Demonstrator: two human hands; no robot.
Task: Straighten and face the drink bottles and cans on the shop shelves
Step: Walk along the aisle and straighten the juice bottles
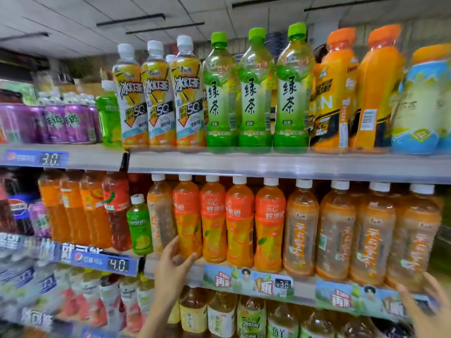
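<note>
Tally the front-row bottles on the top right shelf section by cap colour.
White caps (iced tea bottles): 3
Green caps (green tea bottles): 3
Orange caps (orange bottles): 2
Total: 8
The pale blue bottle at the right edge is left out, as its cap is cut off and blurred.

Blue price tag "3.0" (pixel 50 159); blue price tag "4.0" (pixel 118 264); two green promotional strips (pixel 246 281); panelled ceiling (pixel 73 18).
</note>
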